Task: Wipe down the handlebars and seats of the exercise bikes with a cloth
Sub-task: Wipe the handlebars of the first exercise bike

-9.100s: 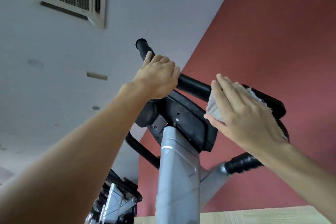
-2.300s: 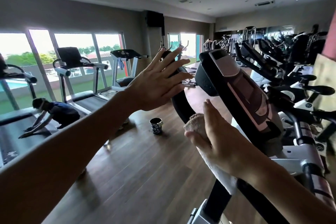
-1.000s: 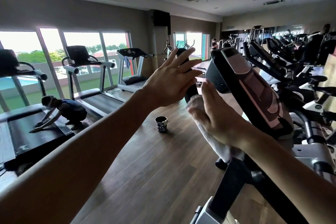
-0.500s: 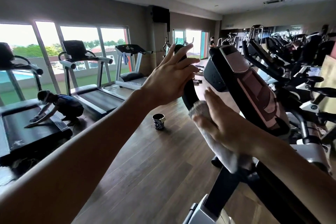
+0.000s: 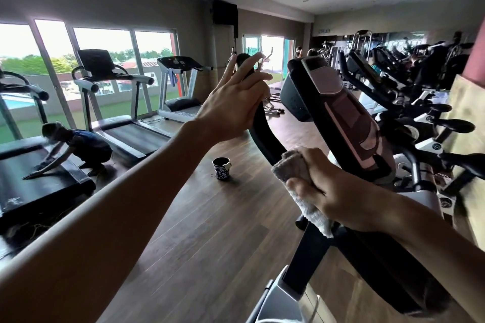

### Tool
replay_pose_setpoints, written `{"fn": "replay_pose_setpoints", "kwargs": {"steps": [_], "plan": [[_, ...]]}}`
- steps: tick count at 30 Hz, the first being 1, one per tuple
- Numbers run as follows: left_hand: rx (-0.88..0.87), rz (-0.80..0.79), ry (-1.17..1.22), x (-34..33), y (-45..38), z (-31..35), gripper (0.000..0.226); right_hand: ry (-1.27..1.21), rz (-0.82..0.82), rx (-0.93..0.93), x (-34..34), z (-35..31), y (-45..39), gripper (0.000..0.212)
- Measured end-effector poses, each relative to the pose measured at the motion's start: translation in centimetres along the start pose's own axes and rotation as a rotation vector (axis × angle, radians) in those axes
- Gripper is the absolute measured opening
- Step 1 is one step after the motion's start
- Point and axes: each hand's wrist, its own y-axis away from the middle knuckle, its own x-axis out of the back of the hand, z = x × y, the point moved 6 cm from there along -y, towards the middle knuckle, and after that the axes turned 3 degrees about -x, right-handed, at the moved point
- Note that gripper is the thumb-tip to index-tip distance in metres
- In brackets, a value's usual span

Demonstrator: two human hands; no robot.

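The right hand [image 5: 338,191] grips a bunched grey cloth [image 5: 299,183], its fingers and thumb curled round it. The cloth wraps the black handlebar [image 5: 265,136] of the exercise bike low down, where the bar curves in below the console [image 5: 341,115]. One end of the cloth bulges out to the left of the knuckles and the other hangs down under the wrist.

Higher up the same handlebar, the left hand [image 5: 236,107] rests against the bar near its upper end, with the fingers straight and spread rather than closed round it. The bar's rounded tip shows between the fingertips. The two hands are well apart along the bar, the left above, the right below.

On the wooden floor [image 5: 183,231] beyond the left forearm stands a small dark cup [image 5: 222,168]. Near the windows, a crouching person [image 5: 78,144] reaches onto the deck of a treadmill [image 5: 39,186]. More bikes [image 5: 409,92] line the right side of the room.
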Motion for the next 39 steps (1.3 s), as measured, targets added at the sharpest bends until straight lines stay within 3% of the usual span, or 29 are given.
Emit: {"fn": "replay_pose_setpoints", "kwargs": {"steps": [5,7,9,13,15,20,22,26,30,39], "plan": [[-0.004,-0.015,-0.026,0.0,0.0,0.1,0.034,0.079,0.07,-0.014,0.1,-0.8,0.4,0.066],[0.015,-0.036,-0.067,-0.1,0.0,0.3,0.036,0.067,0.134,0.009,-0.1,-0.8,0.6,0.058],[0.038,-0.045,-0.118,-0.4,0.1,0.4,0.036,0.021,0.25,0.042,0.0,-0.8,0.6,0.056],[0.141,-0.03,-0.165,-0.4,-0.1,1.5,0.04,-0.188,0.629,0.112,3.0,-0.8,3.1,0.062],[0.198,-0.031,-0.15,-0.2,-0.3,2.7,0.041,-0.214,0.703,0.106,5.5,-0.1,5.1,0.07],[0.118,-0.069,0.063,-2.7,1.4,8.9,0.036,-0.198,0.524,-0.124,5.1,3.5,6.8,0.087],[0.166,-0.056,0.069,-3.2,1.8,10.1,0.041,0.06,0.457,-0.059,1.8,2.9,6.9,0.079],[0.182,-0.077,0.019,-3.1,1.7,10.0,0.044,0.201,0.555,-0.056,1.5,2.3,6.7,0.055],[0.222,0.021,0.076,-3.0,2.0,10.3,0.041,0.024,0.485,0.0,1.1,2.9,6.2,0.054],[0.252,0.054,0.105,-3.3,2.2,9.8,0.042,0.039,0.39,0.186,0.8,2.6,8.7,0.025]]}}
